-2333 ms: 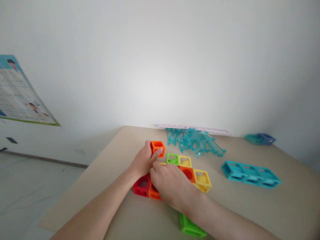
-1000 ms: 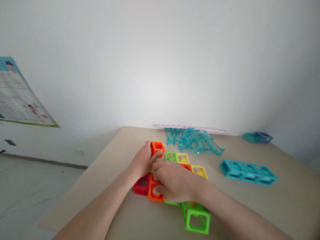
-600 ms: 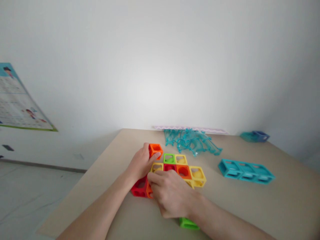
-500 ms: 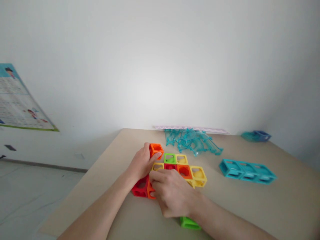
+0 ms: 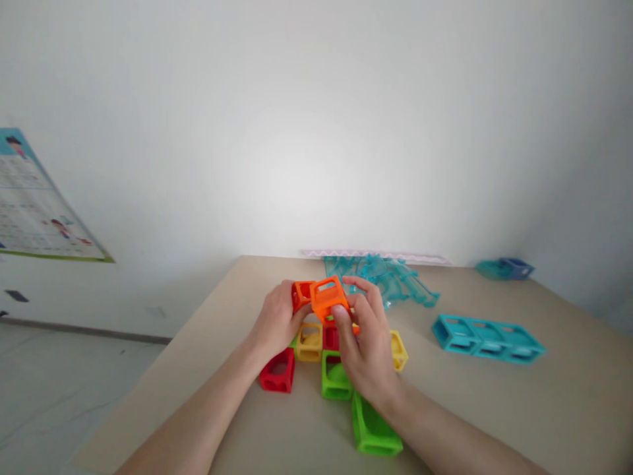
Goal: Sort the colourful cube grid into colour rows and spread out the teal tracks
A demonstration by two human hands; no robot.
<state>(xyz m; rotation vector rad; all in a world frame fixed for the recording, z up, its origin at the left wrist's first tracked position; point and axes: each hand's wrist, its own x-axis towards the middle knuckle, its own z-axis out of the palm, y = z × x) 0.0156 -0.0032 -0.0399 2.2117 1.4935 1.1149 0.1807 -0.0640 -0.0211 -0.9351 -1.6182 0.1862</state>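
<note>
My left hand (image 5: 277,315) is closed on an orange-red open-sided cube block (image 5: 301,294). My right hand (image 5: 368,346) pinches a brighter orange cube block (image 5: 326,300) between thumb and fingers. The two blocks are side by side above the table; I cannot tell whether they are joined. Under my hands lie more cube blocks: a yellow one (image 5: 309,344), a red one (image 5: 277,373) at the left, and a green one (image 5: 337,379) at the front. A larger green block (image 5: 374,429) is beside my right wrist. My right hand partly covers a yellow block (image 5: 398,349).
A row of joined teal blocks (image 5: 488,340) lies at the right of the table (image 5: 494,409). Translucent teal pieces (image 5: 390,277) are heaped near the wall. A dark blue block (image 5: 517,268) sits at the far right corner. A poster (image 5: 44,204) hangs on the left wall.
My right hand has lifted an orange cube block from beside the front red block and brought it up to the left hand's block. My left hand has barely moved.
</note>
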